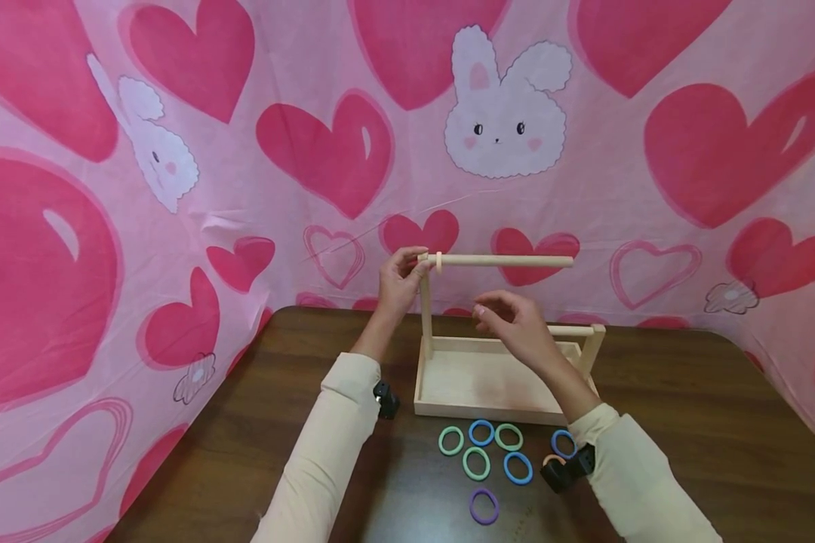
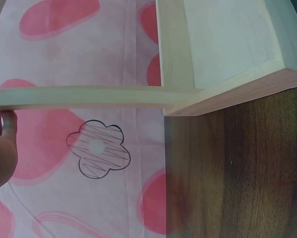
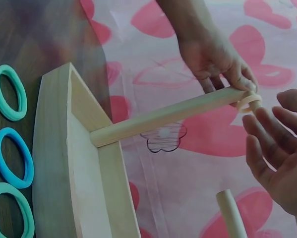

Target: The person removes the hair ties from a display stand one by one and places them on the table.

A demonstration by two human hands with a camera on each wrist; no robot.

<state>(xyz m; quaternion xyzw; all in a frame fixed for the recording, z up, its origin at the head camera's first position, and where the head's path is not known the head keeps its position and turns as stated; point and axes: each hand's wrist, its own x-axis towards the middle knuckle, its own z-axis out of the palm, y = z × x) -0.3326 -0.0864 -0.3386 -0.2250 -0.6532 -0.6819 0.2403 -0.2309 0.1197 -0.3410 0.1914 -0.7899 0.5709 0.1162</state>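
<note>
My left hand [image 1: 401, 280] pinches the top of an upright wooden post [image 1: 426, 317], where a horizontal dowel [image 1: 509, 261] juts out to the right. A pale orange ring [image 1: 439, 262] hangs around the dowel, close beside the post. The post rises from the left end of a shallow wooden tray [image 1: 489, 411]. My right hand [image 1: 516, 328] hovers below the dowel, fingers loosely bent and holding nothing. In the right wrist view, the fingers of the right hand [image 3: 282, 148] are spread near the ring [image 3: 248, 102], apparently apart from it.
Green rings [image 1: 476, 464], blue rings [image 1: 518, 468] and a purple ring [image 1: 484, 506] lie on the brown table [image 1: 686, 422] before the tray. An orange ring [image 1: 554, 458] is partly hidden by the right wrist camera. A shorter post [image 1: 592, 348] with a lower dowel [image 1: 570, 331] stands at the tray's right.
</note>
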